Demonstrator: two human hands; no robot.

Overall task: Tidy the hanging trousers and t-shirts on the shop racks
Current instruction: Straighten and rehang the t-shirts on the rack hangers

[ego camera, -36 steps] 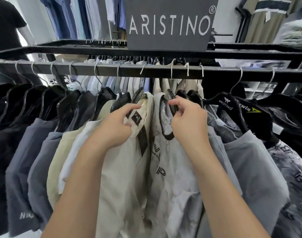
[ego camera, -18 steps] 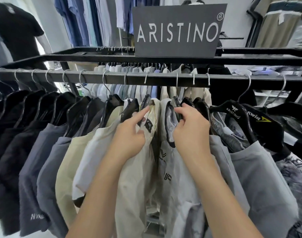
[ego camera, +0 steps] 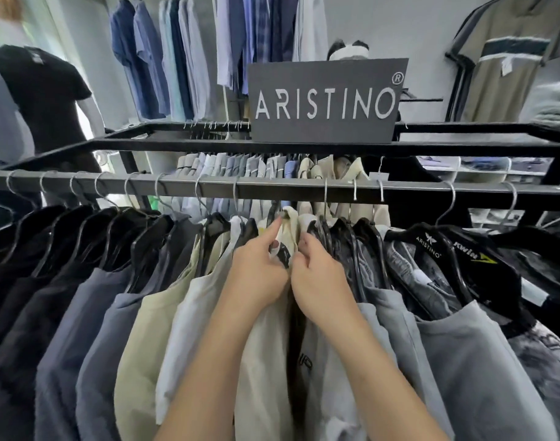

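Observation:
A dark rail (ego camera: pixel 272 187) carries a row of t-shirts on black hangers: black and grey ones at the left, cream and white ones in the middle, grey and patterned ones at the right. My left hand (ego camera: pixel 259 272) pinches the neck of a cream t-shirt (ego camera: pixel 266 361) by its black label, forefinger stretched up to the collar. My right hand (ego camera: pixel 320 281) is closed on the collar of the neighbouring white t-shirt (ego camera: pixel 323 386), right beside the left hand. The fingertips of both hands are partly hidden in the fabric.
A grey ARISTINO sign (ego camera: pixel 326 101) stands on the upper black frame (ego camera: pixel 177 144). Behind it hang folded shirts and blue shirts on the wall. A black-shirted mannequin (ego camera: pixel 46 93) stands at the far left. A person's head shows behind the sign.
My hands have come closer together at the two collars, and the left hand has slid up to the cream shirt's neck. The view has tilted upward.

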